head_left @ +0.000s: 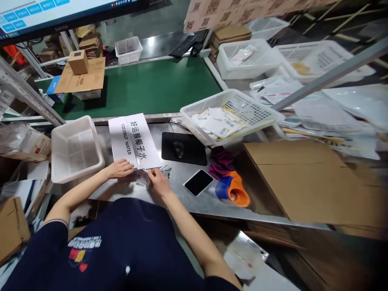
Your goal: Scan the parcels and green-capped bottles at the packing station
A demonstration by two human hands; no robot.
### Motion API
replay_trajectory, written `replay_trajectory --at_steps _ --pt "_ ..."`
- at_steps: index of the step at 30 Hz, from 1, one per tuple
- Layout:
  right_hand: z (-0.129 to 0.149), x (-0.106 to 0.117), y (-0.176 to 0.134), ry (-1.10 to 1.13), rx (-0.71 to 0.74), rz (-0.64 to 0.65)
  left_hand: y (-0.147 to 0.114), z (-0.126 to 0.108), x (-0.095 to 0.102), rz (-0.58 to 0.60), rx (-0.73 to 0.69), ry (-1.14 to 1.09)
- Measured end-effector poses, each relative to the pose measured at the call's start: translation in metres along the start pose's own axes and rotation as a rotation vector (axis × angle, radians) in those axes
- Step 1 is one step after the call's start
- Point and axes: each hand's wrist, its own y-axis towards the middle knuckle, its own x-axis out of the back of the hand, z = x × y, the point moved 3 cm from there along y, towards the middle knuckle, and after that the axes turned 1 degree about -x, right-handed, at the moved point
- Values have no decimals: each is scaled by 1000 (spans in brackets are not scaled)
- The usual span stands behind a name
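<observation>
Pinching a small label slip near the surface's front edge, right hand fingers grasp it; left hand, fingers released, should keep the white sign pressed flat.

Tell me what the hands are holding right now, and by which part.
The right hand pinches a small printed label at its right edge; the left hand rests flat on the coconut water sign, holding nothing.

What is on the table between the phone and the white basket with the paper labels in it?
In the head view, the black mouse pad with the mouse lies between the phone and the basket.
</observation>
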Motion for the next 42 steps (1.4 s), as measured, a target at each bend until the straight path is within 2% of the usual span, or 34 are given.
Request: replay_trajectory --at_steps 3,6,9,11,13,16,18,21,23,25,27,29,31,33,36,38,40,42 --pt "-29 11 -4 46 -60 -7 11 -8 -5 8 2 -35" --pt "-52 32 -11 109 17 31 24 -13 -7 -4 -30 -61" --pt "-69 59 -5 330 148 87 37 -14 1 0 -72 -53" --pt "-83 76 18 548 128 67 45 -13 9 -1 -100 -28" --pt "-97 89 60 667 12 14 52 -12 17 -16 -135 -14" --pt "-107 99 153 668 -133 10 63 -12 17 -37 -105 -59" --pt "-103 99 223 639 -134 61 70 -15 10 -41 -19 -125" --pt "-87 91 320 593 -43 155 71 -23 -5 -89 89 -230" --pt "-74 80 372 563 12 241 56 -29 -8 -186 157 -261" --pt "-64 65 409 554 65 380 27 -34 -2 -322 262 -224" --pt "-56 51 434 570 118 552 -6 -40 11 -449 398 -134" --pt "-54 41 450 603 162 697 -30 -48 26 -495 497 -78" --pt "-57 37 461 634 195 789 -35 -54 37 -448 613 -77" --pt "-61 36 469 646 221 853 -24 -55 44 -357 795 -73" --pt "-64 40 478 625 239 914 15 -45 46 -156 1108 -133" --pt "-62 44 480 585 251 930 47 -37 45 -12 1246 -317" --pt "-57 49 479 523 274 932 78 -35 41 65 1287 -561" --pt "-52 55 477 443 299 912 102 -38 33 54 1256 -786"
